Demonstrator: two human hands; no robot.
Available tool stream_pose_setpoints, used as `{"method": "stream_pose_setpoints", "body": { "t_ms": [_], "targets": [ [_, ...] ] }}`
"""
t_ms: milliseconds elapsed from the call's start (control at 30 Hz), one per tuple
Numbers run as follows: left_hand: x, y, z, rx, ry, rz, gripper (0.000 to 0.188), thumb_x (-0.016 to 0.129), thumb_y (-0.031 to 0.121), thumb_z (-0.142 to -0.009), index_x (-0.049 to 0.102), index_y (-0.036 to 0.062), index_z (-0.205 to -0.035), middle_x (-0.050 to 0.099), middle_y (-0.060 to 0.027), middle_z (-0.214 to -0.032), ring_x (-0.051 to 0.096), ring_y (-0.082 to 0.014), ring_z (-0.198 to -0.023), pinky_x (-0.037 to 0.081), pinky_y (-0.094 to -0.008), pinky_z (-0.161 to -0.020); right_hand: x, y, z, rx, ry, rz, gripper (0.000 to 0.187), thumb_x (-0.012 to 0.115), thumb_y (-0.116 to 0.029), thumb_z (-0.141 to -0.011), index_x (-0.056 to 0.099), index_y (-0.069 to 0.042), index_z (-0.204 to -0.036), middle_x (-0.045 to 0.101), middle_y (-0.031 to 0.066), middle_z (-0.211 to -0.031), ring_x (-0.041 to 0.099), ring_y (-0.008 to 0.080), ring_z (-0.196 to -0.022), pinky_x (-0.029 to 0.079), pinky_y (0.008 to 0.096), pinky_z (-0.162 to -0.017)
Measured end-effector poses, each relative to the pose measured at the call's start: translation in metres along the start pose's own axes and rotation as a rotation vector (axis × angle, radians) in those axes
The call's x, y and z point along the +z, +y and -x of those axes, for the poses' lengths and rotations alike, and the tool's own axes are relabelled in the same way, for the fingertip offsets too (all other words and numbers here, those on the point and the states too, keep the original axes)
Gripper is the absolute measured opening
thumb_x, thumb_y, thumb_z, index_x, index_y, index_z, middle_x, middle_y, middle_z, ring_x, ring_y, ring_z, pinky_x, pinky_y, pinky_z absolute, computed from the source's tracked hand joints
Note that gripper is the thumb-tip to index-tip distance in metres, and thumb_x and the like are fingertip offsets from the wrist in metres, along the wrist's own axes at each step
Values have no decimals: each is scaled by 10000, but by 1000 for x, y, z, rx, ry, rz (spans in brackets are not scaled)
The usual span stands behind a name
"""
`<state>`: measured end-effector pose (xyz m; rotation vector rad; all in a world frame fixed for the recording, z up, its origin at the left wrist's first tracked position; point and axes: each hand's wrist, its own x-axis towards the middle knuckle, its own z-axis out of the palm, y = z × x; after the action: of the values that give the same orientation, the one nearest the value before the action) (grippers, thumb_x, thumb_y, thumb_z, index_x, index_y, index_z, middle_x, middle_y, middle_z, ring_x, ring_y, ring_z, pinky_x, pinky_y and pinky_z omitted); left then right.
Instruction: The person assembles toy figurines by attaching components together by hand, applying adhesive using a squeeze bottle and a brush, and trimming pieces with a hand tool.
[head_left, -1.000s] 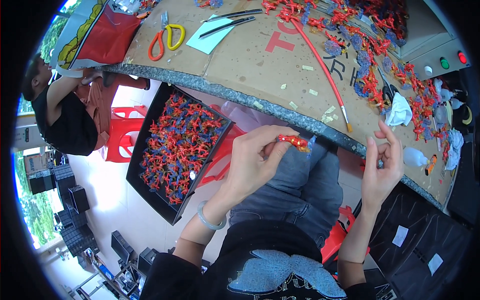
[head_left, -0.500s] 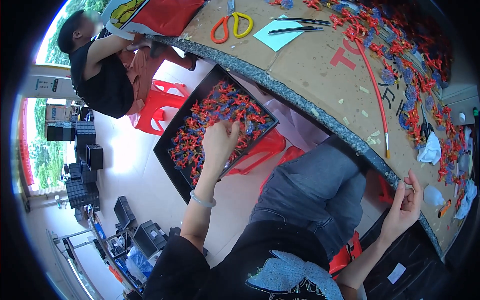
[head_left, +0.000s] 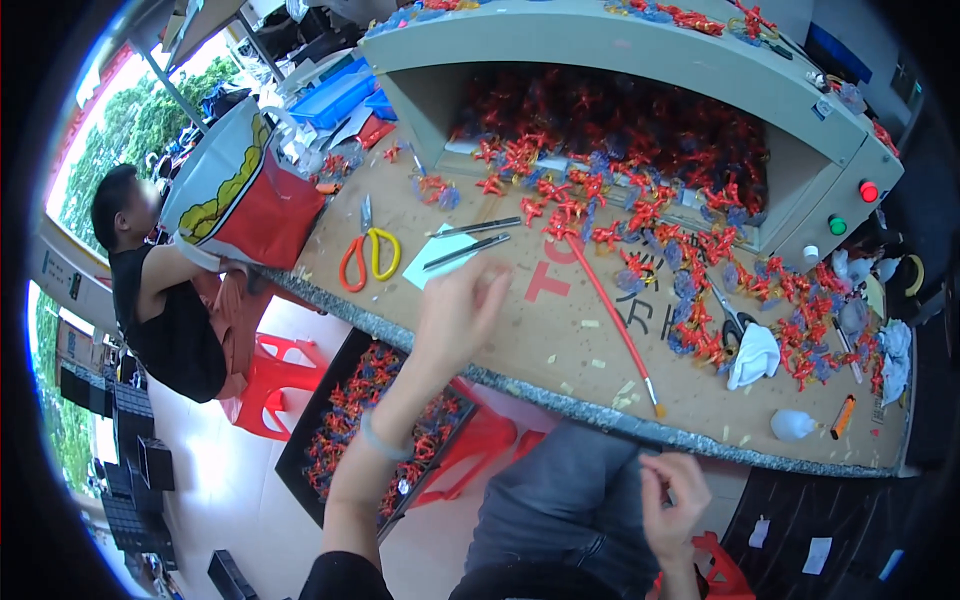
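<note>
My left hand (head_left: pixel 455 315) is raised over the front part of the workbench (head_left: pixel 520 345), its fingers drawn together in a pinch. Whatever it may hold is hidden. Beneath that forearm lies a black bin (head_left: pixel 318 395) full of small red, blue and yellow figure-like plastic pieces (head_left: pixel 340 430). My right hand (head_left: pixel 675 500) hovers over my lap, just in front of the bench edge, fingers curled in; nothing can be made out inside it. Nearest the left hand are two black-handled slim tools (head_left: pixel 467 250) on a pale green sheet (head_left: pixel 425 262). A red paintbrush (head_left: pixel 612 315) rests farther right.
Red-and-yellow-handled scissors (head_left: pixel 383 255) lie at left. A grey machine (head_left: pixel 830 150) with a wide opening stands behind, more pieces heaped inside and before it. A white cloth (head_left: pixel 755 355) and squeeze bottle (head_left: pixel 793 425) sit at right. Another person (head_left: pixel 165 310) sits at far left.
My view has lifted toward the bench and machine. My left hand has left the pieces in the bin and come up over the bench. My right hand has moved off the bench edge, its fingers more curled.
</note>
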<state>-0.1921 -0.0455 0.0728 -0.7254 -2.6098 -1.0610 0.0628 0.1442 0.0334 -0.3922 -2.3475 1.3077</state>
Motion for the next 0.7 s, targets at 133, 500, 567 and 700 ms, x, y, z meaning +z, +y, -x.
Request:
{"method": "stream_pose_setpoints", "body": {
  "t_ms": [133, 500, 567, 700],
  "targets": [
    [53, -6, -117, 265, 107, 24, 123, 590, 96, -836, 578, 19, -931, 578, -169, -623, 580, -360, -578, 451, -426, -532, 16, -2, 4, 9, -146, -70, 187, 666, 61, -759, 705, -35, -915, 643, 110, -838, 601, 172, -594, 465, 257, -491],
    [185, -41, -348, 666, 518, -573, 305, 504, 95, -842, 598, 19, -1122, 592, -200, -1139, 584, -349, -1050, 526, -453, -789, 30, -14, -20, -24, -248, -178, 134, 636, 27, -813, 664, -12, -938, 619, 155, -887, 630, 323, -780, 511, 349, -664],
    [195, -32, -346, 378, 284, -381, 295, 506, 107, -855, 592, 27, -1125, 580, -199, -1163, 587, -352, -1061, 528, -456, -814, 29, -12, -24, -21, -250, -158, 134, 633, 25, -816, 664, -15, -941, 619, 155, -892, 629, 327, -783, 511, 352, -666],
    [171, -18, -327, 332, 174, -377, 307, 506, 119, -864, 587, 41, -1150, 589, -203, -1154, 591, -351, -1066, 530, -449, -828, 22, -10, -30, -23, -265, -161, 144, 626, 32, -817, 664, -18, -947, 619, 153, -903, 629, 329, -790, 514, 358, -682]
  ]
}}
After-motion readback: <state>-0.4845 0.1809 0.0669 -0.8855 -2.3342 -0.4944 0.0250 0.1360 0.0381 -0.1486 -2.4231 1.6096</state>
